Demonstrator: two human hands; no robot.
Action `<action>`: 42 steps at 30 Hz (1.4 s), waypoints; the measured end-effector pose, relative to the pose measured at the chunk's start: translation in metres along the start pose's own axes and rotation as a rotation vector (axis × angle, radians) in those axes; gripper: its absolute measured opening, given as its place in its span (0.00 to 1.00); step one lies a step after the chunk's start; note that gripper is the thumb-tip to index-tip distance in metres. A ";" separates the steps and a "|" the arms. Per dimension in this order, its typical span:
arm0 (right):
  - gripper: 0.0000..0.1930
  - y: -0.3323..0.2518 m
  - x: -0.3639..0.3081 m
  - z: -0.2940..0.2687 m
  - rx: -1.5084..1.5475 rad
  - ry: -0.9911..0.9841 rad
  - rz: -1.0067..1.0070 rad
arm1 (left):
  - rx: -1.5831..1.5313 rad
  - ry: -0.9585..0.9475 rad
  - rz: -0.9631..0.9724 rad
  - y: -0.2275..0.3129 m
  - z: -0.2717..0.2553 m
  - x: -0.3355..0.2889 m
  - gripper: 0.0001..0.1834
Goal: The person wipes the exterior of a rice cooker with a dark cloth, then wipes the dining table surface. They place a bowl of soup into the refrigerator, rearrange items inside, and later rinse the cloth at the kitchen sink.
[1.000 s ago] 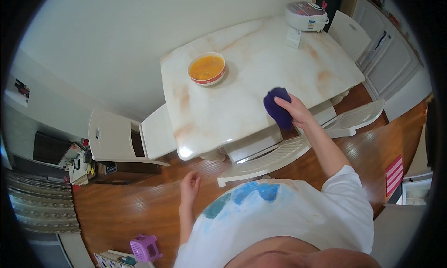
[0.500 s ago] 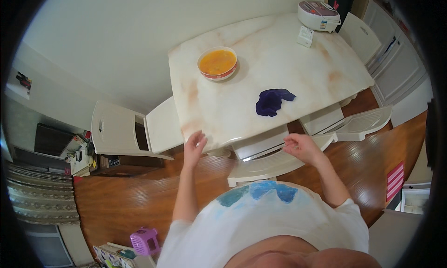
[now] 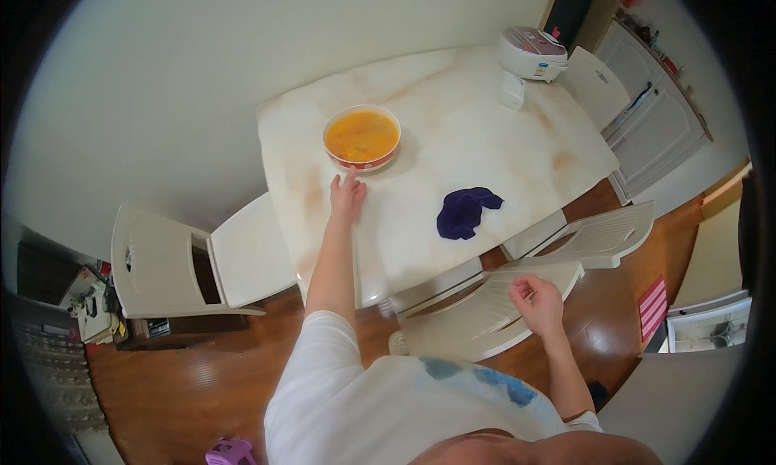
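A white bowl with a red patterned band [image 3: 373, 164] stands on the table, filled with an orange-yellow soup [image 3: 362, 137]. My left hand [image 3: 348, 197] stretches out over the tabletop just in front of it, fingers extended and nothing in them. The fingertips are at the bowl's near side; whether they touch it I cannot tell. Away from the table's front edge, above a chair, my right hand [image 3: 540, 305] hangs with its fingers curled in and nothing visible in them. Between the hands, near the front edge, lies a crumpled dark purple cloth [image 3: 466, 213].
The marbled white table [image 3: 428, 101] reaches a wall at the back. A rice cooker [image 3: 533, 51] and a small white box [image 3: 512, 91] stand at its far right. White chairs are at the left [image 3: 252, 255], front [image 3: 477, 319] and right [image 3: 594, 85].
My left hand has moved forward from the table's near left corner to the bowl. My right hand remains off the front edge, its fingers more curled. The view has shifted.
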State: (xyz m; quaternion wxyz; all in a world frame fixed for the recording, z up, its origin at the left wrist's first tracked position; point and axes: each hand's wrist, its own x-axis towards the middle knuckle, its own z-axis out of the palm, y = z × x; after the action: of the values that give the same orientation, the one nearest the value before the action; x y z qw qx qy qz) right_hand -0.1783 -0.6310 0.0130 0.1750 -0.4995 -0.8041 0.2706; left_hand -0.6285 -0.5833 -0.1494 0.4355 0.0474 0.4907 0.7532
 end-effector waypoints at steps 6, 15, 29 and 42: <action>0.10 0.001 0.001 -0.001 -0.020 -0.024 0.057 | -0.238 -0.187 0.041 -0.008 0.000 0.056 0.38; 0.10 0.002 0.003 -0.001 -0.064 -0.053 0.038 | -0.224 -0.219 -0.340 0.026 -0.006 0.074 0.32; 0.08 0.000 0.004 -0.003 -0.051 -0.056 0.057 | -0.081 -0.251 -0.250 0.016 -0.006 -0.001 0.26; 0.09 0.011 0.000 -0.002 0.011 0.010 -0.031 | 0.026 -0.490 -0.403 0.079 0.033 -0.139 0.33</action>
State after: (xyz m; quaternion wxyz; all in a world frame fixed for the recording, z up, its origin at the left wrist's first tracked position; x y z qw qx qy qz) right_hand -0.1696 -0.6261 0.0085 0.1859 -0.4876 -0.8093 0.2695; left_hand -0.5744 -0.6696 -0.0214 0.6807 0.1348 0.3802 0.6115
